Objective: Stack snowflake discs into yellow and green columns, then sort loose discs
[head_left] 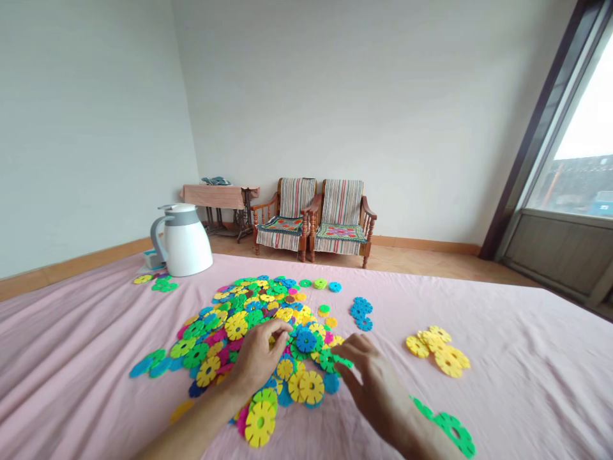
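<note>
Flat plastic flower-shaped discs with slotted rims lie in a wide heap (237,327) of yellow, green, blue and pink. Over the heap's middle is my left hand (261,352), its fingers loosely curled and a small gap between thumb and forefinger; I see nothing held there. At the heap's right edge my right hand (368,374) has a green flower disc (343,361) between thumb and fingers. Just left of it, a blue disc (305,340) rests on other pieces. A yellow disc (260,423) lies in front, nearest to me.
Apart from the heap lie yellow discs (447,361), blue discs (361,309) and green discs (454,433), the last partly behind my right forearm. A white jug (188,246) stands back left on the pink cloth (527,364). Two wooden armchairs (342,214) are beyond.
</note>
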Demonstrator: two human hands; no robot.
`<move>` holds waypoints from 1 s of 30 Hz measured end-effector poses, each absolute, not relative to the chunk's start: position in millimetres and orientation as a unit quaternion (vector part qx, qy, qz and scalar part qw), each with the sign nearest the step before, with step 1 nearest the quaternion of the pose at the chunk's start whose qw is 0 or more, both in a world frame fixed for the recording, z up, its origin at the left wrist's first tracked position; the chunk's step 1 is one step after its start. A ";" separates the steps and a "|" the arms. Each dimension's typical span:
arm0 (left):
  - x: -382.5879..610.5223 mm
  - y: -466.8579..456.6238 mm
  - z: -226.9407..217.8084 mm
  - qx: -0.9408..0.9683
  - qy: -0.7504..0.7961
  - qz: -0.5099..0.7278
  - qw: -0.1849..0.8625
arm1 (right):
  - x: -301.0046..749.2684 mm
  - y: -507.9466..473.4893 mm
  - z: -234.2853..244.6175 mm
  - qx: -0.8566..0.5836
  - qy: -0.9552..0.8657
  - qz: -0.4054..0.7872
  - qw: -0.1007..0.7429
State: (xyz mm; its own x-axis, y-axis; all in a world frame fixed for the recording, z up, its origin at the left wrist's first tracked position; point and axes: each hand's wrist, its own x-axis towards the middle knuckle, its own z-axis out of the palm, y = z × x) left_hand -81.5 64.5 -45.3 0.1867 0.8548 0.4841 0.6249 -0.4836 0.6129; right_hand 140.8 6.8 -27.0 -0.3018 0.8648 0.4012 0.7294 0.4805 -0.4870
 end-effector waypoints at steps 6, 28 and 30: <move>-79.3 62.3 -41.7 0.753 0.482 0.423 0.146 | 104.1 -7.4 -25.7 -0.497 -0.828 0.140 0.218; -81.2 63.3 -42.4 0.757 0.475 0.421 0.154 | 261.1 38.8 -26.4 -0.824 -0.523 -0.095 0.195; -81.2 63.5 -43.0 0.755 0.477 0.421 0.156 | 268.4 38.4 -26.9 -0.832 -0.503 -0.134 0.192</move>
State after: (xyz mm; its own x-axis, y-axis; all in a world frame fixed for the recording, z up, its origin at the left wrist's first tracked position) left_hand -81.2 63.5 -43.0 0.1900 0.8524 0.4871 0.5896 -0.4958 0.6376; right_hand 268.4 38.4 -26.9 0.4577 0.7851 0.4173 0.8886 -0.4198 -0.1849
